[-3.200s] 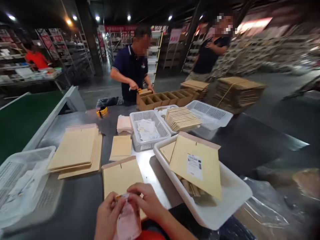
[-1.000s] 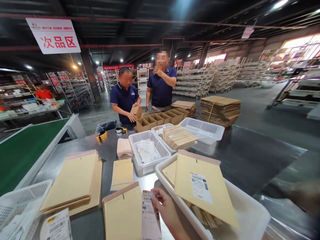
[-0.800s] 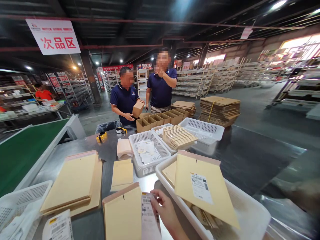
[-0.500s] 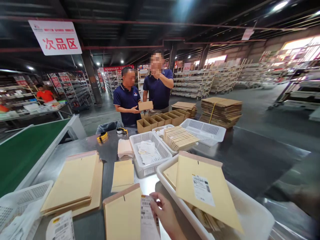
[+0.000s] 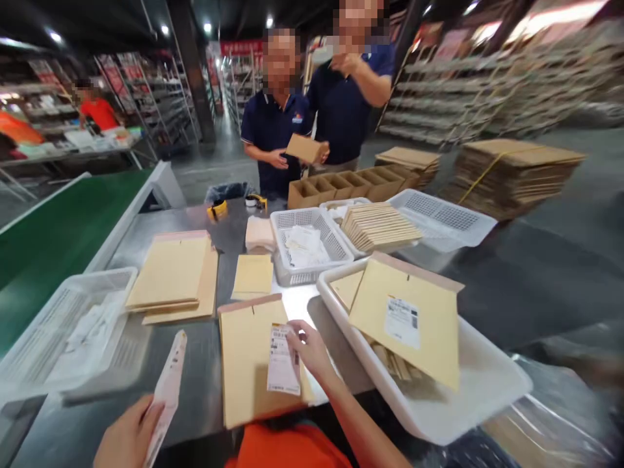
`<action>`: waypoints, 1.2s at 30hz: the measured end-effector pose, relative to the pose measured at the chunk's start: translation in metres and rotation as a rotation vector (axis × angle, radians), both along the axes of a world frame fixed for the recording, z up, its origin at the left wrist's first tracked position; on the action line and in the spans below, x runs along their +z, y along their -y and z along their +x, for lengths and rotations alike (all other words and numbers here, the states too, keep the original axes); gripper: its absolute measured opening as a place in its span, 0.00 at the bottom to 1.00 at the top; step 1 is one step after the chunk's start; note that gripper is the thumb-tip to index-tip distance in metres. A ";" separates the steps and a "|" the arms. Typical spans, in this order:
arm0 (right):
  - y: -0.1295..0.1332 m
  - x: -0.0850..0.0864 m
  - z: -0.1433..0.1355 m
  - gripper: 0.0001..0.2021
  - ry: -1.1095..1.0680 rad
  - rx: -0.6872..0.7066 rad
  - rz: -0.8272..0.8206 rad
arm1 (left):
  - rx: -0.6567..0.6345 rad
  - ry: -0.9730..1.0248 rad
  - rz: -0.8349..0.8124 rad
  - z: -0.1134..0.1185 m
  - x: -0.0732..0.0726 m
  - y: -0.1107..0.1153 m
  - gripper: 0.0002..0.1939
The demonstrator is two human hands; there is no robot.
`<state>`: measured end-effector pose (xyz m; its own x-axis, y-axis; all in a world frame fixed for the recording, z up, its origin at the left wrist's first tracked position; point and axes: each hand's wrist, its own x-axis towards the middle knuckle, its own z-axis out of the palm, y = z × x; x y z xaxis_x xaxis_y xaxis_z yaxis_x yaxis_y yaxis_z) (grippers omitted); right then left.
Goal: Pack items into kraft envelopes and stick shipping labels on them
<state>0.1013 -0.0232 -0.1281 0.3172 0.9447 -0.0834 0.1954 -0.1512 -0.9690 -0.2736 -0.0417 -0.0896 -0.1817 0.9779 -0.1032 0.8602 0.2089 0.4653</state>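
My right hand [image 5: 306, 348] pinches the upper right edge of a white printed label [image 5: 283, 364], which lies over the right part of a yellow padded envelope [image 5: 246, 364] in front of me. At the lower left, my left hand [image 5: 130, 429] is closed on a folded white label sheet [image 5: 169, 387], held upright and seen nearly edge-on. Another yellow envelope bearing a label [image 5: 429, 325] rests across a white tub [image 5: 492, 396] on the right, on top of more envelopes. A stack of envelopes [image 5: 168, 270] sits at the left, and a smaller yellow one [image 5: 252, 275] lies behind the front envelope.
White baskets stand at the left [image 5: 119, 286] and middle [image 5: 312, 260], both with paper inside. Behind are a row of small cartons [image 5: 341, 185], flat cardboard stacks [image 5: 517, 175] and a green conveyor [image 5: 73, 227]. Two people in dark shirts stand across the table, one with a box.
The view has tilted down and my left hand has come into view with the label sheet. The label in my right hand has moved from beside the envelope to over it.
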 end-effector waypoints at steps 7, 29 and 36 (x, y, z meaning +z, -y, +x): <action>-0.018 -0.060 -0.033 0.12 0.131 0.203 -0.195 | -0.503 -0.121 -0.338 -0.019 -0.001 0.017 0.16; -0.007 -0.119 -0.077 0.28 1.068 0.414 -0.082 | -1.092 -0.207 -0.686 0.101 -0.096 -0.039 0.14; -0.007 -0.146 -0.053 0.37 1.008 0.902 0.262 | -1.084 -0.190 -0.687 0.108 -0.104 -0.036 0.10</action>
<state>0.0483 -0.0167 -0.2737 -0.5915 0.8059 0.0251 0.7558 0.5650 -0.3310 -0.1655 -0.0055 -0.1933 0.5976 0.3922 -0.6993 0.7802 -0.4856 0.3944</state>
